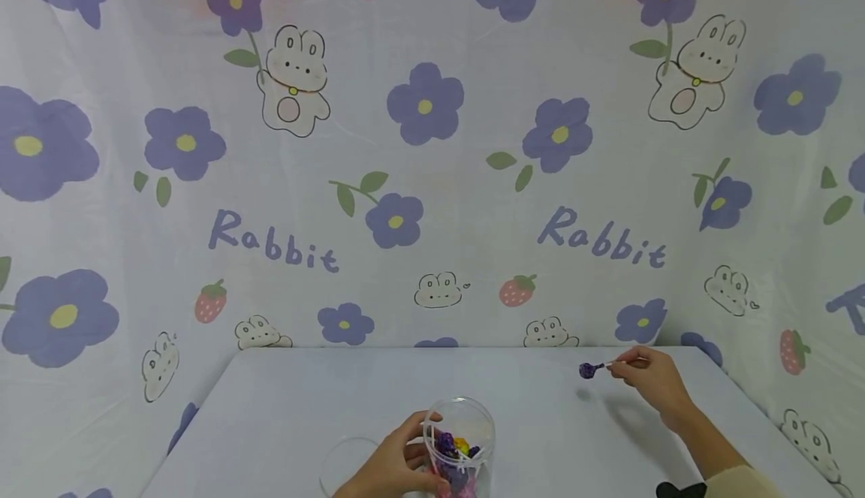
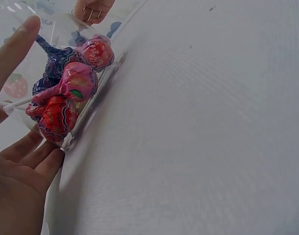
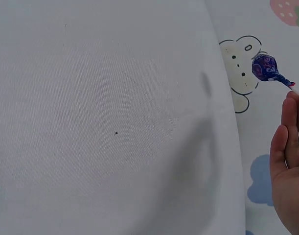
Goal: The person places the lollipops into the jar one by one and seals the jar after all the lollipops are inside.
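Note:
At the table's far right, my right hand (image 1: 652, 385) pinches the white stick of a lollipop (image 1: 587, 371) in a dark purple wrapper. The candy points left and is held above the table, its shadow below. In the right wrist view the same lollipop (image 3: 264, 67) hangs past the fingertips. Near the front middle, my left hand (image 1: 392, 464) grips the side of a clear plastic jar (image 1: 489, 438), its top uncovered. Inside the jar lie several wrapped lollipops (image 2: 78, 81), red, pink and dark blue, and a yellow one shows in the head view.
A clear round lid (image 1: 348, 440) lies on the white table (image 1: 297, 393) left of the jar, partly hidden by my left hand. Behind the table hangs a curtain (image 1: 473, 258) printed with flowers and rabbits. A black shape (image 1: 679, 490) shows near my right sleeve.

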`<act>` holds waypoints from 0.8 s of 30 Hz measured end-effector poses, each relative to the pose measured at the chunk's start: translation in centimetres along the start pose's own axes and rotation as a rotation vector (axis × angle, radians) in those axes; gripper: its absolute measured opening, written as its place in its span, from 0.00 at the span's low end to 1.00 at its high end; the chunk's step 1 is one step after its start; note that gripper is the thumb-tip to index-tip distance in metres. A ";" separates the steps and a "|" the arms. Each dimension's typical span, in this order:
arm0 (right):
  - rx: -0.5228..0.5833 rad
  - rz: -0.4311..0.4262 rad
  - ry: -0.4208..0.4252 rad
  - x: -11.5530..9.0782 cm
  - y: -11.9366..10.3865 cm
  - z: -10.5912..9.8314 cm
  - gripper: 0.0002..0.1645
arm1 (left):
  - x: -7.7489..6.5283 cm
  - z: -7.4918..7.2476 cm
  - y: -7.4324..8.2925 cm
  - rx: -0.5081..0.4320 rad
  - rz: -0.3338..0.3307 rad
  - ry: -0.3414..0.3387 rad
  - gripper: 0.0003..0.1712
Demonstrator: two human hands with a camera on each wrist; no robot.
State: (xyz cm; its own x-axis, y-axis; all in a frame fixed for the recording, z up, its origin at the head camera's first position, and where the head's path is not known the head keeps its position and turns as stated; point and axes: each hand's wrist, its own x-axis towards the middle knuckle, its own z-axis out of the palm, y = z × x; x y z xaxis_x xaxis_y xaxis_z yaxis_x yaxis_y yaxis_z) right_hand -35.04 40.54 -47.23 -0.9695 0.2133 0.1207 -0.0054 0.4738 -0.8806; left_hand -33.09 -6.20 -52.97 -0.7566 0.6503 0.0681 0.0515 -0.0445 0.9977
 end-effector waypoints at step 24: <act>0.218 -0.197 -0.193 -1.8 -7.6 5.8 0.09 | 0.0 0.0 0.2 0.008 -0.009 0.006 0.47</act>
State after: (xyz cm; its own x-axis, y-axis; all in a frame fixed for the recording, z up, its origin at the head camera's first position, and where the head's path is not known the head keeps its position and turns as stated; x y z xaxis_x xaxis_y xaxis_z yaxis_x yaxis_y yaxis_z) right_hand -34.70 31.63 -43.45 -0.9729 -0.0397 0.2277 -0.2292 0.2918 -0.9286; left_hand -33.06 -6.20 -52.80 -0.7606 0.6465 0.0592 0.0502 -0.0324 0.9982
